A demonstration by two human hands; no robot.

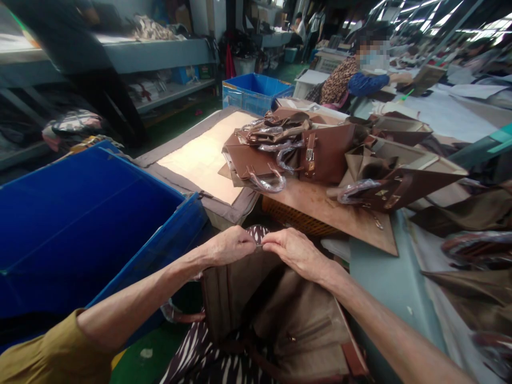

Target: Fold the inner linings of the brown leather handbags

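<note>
Bag in brown with a tan lining is sitting wide open in the lap, bottom middle of the frame, inner zip pocket showing. Left hand and right hand are right up against each other near the center, both with thumb and fingers pinched on the bag's far edge. Some thin pale bit shows between the fingertips, way too small to make out. Big blue bin takes up the left side, and a second blue bin is up past the pale padded board. More brown bags with plastic-wrapped handles are heaped center right, partly on a brown board over an orange crate. Co-worker in a leopard-print top is at the upper right.
</note>
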